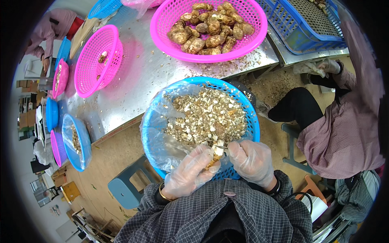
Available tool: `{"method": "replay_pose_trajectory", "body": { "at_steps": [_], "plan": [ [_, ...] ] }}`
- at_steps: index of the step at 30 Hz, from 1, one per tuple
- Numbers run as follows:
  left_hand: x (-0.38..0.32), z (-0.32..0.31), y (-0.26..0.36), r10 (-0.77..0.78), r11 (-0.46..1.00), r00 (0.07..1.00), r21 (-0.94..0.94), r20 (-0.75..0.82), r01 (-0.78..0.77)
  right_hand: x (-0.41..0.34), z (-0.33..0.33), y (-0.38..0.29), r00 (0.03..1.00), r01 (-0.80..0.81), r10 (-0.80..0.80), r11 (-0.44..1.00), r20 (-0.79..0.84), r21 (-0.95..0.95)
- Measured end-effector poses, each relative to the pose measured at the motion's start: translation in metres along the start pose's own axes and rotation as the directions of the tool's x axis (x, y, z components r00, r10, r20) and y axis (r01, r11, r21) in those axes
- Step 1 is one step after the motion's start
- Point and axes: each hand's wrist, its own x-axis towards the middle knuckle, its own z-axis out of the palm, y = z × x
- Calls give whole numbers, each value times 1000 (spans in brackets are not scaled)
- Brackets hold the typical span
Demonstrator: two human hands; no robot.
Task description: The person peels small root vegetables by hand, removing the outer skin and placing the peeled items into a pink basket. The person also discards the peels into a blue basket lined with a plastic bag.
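My left hand, in a clear plastic glove, grips a brown mushroom whose end shows white, pared flesh. Against that pale end lies a small blade, pinched in my gloved right hand; its handle is hidden by the fingers. Both hands are over the near rim of a blue perforated basket lined with clear plastic film. Brown and white mushroom trimmings are heaped inside it.
A steel table carries a pink basket of whole mushrooms and another pink basket with a few pieces. A person sits at right; another works at far left. A blue stool stands left, a blue crate far right.
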Motion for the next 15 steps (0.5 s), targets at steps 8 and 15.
{"method": "replay_pose_trajectory", "body": {
  "at_steps": [8, 15],
  "plan": [
    [2, 4, 8, -297, 808, 954, -519, 48, 278, 2, 6, 7, 988, -80, 88, 995, 131, -61],
    [11, 7, 19, -509, 348, 850, -871, 135, 347, 4, -5, -2, 999, -37, 34, 986, 16, 161]
  ]
}}
